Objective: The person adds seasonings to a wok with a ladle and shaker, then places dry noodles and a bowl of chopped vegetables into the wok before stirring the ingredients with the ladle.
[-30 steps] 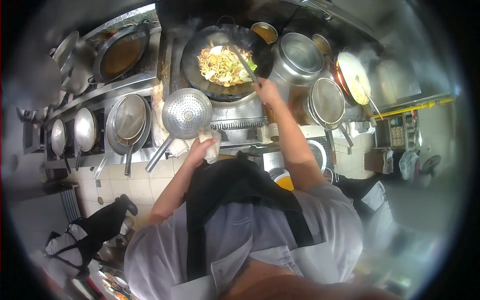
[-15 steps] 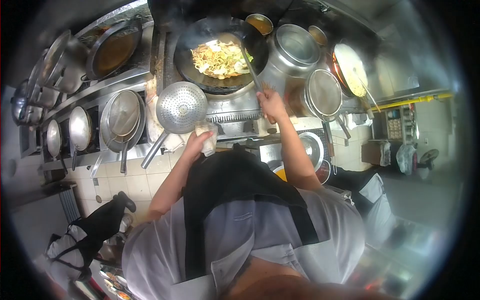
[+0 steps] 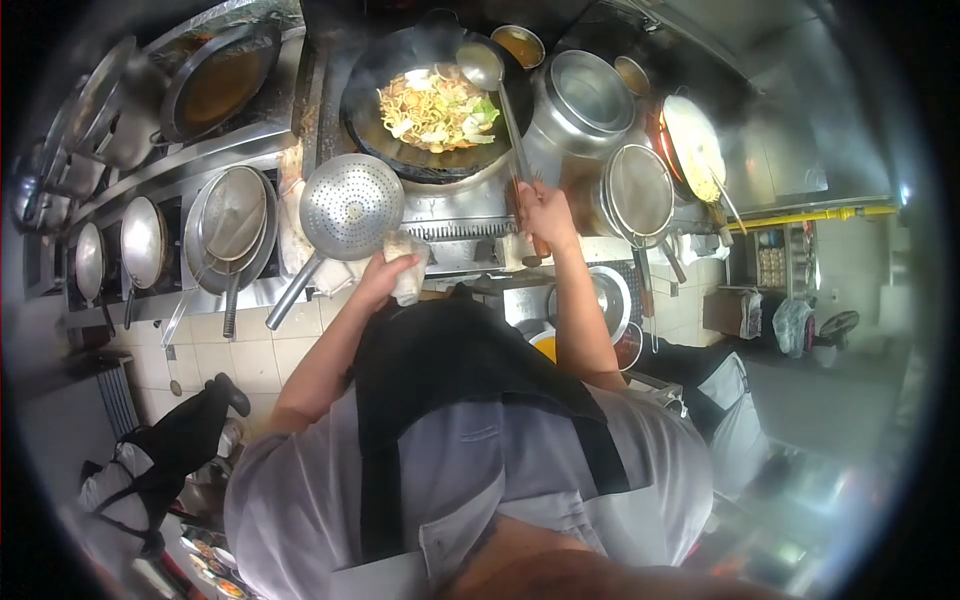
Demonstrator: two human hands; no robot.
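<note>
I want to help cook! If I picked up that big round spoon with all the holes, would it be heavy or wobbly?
The strainer looks like stiff metal, so it probably would not bend. Its wide bowl sits far from the end of its long handle, so it would likely feel front-heavy and tip down. The holes should make it somewhat lighter than a solid ladle of the same width.

Both arms reach forward from the torso, toward twelve o'clock. The right arm runs longer, bare from the short grey sleeve down, elbow slightly bent, forearm rising straight ahead. The right hand [image 3: 543, 212] is closed in a fist, knuckles up, wrist level. The left arm is bent more sharply, its elbow out toward eight o'clock, forearm angling up to one o'clock. The left hand [image 3: 385, 274] sits lower and nearer the body, fingers curled shut, thumb side up.
</note>
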